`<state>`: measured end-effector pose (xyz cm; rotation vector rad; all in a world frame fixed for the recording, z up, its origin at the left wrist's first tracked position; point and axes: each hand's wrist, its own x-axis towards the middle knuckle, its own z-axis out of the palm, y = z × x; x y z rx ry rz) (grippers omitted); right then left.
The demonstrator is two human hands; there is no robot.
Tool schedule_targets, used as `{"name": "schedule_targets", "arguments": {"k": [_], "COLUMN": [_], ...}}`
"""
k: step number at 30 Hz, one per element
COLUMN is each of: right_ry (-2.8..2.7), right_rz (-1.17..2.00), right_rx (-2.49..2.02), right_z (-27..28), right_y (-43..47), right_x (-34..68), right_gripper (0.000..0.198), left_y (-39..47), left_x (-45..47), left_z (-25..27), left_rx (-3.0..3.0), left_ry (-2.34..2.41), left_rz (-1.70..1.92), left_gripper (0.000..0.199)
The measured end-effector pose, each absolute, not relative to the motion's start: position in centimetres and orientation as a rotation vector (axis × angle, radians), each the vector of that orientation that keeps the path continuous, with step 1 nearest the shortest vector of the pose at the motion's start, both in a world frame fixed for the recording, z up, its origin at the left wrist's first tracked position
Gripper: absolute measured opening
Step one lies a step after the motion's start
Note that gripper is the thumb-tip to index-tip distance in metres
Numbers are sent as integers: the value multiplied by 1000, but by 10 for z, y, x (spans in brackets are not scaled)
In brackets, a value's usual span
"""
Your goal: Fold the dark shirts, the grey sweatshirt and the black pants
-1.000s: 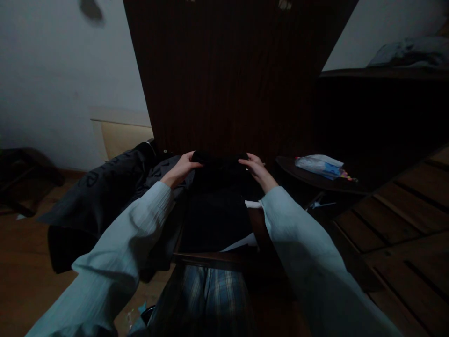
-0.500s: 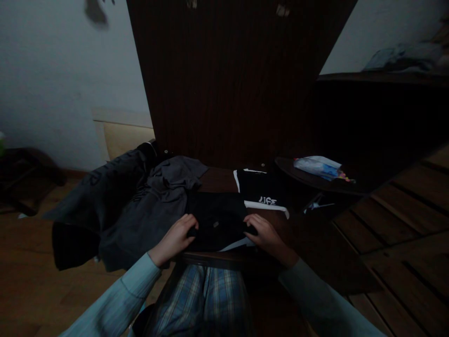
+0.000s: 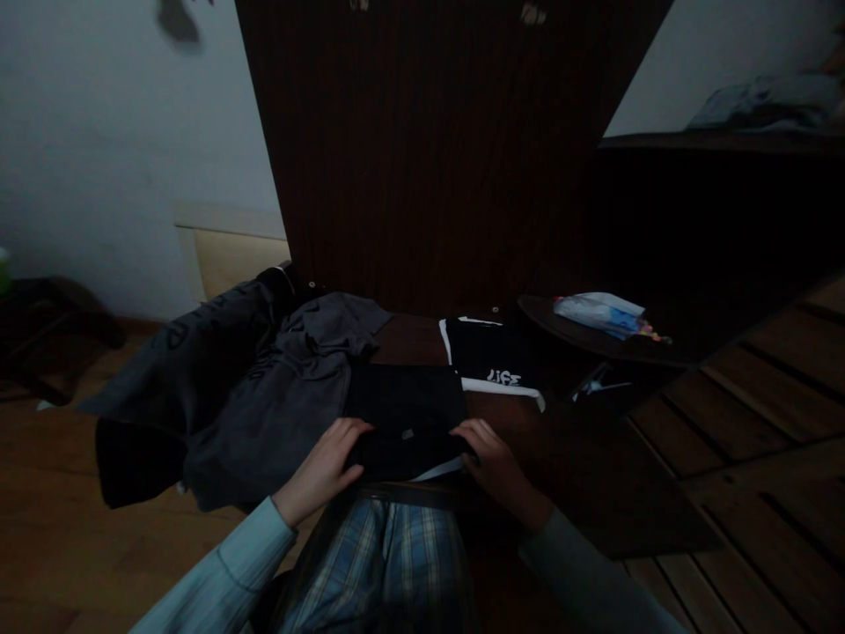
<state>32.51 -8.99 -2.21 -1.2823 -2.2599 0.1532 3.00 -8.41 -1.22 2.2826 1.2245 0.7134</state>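
A folded black shirt [image 3: 402, 401] with a small grey mark and a pale strip along its near edge lies in front of me on the dark wooden surface. My left hand [image 3: 326, 467] is at its left side, fingers on top and thumb low, closed on the cloth. On the opposite side my right hand [image 3: 495, 462] has its fingers curled over the near right corner, also closed on it. Just beyond to the right sits another folded black garment [image 3: 492, 352] with white lettering and white edges. A dark grey garment [image 3: 290, 396] is spread rumpled at the left, touching the black shirt.
A tall dark wooden panel [image 3: 429, 158] rises behind the surface. On a rounded shelf [image 3: 547, 326] at right lies a plastic packet [image 3: 598, 314]. Dark clothing with lettering [image 3: 204, 352] hangs over the left edge. Wooden slats [image 3: 759, 423] extend at far right.
Both hands have shifted slightly toward me along the sides of the black shirt. The left fingers look a little straighter; the other garments have stayed put.
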Motion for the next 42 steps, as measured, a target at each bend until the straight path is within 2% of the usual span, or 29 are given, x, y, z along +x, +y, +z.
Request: {"name": "schedule_targets", "arguments": {"k": [5,9,15,19,26,29,35,39,42], "right_ry": [-2197,-2158,-2098,-2115,-2279,-2346,-2397,-2356,-2339], "right_rz": [21,-95,-73,-42,-105,-143,-34,-176,-247], "right_rx": [-1245,-1153,-1207,-1142,-1067,-1006,-1137,-1171,-1193], "right_z": [-31,-33,-29,-31,-25,-19,-13,-14,-11], "right_y": [-95,-98,-99,-100,-101,-102,-102,-101,-102], "right_x": [326,328,328,330,323,318,309,306,303], "right_gripper": [29,24,12,11,25,21,19,26,27], "left_y": [-86,-85,-84,-85,-95,-99,-93,-92,-95], "left_x": [31,30,28,27,31,36,43,45,44], "left_z": [-15,-18,-23,-22,-12,-11,-12,-3,3], "left_rx": [2239,2236,2168,2110,2404,2443,2207,2371,2559], "left_ry": [1244,1276,1290,1319,1180,1063,1148,1141,1181], "left_rz": [771,837,950,1095,944,817,883,823,700], "left_gripper": [27,25,15,7,11,5,15,23,17]}}
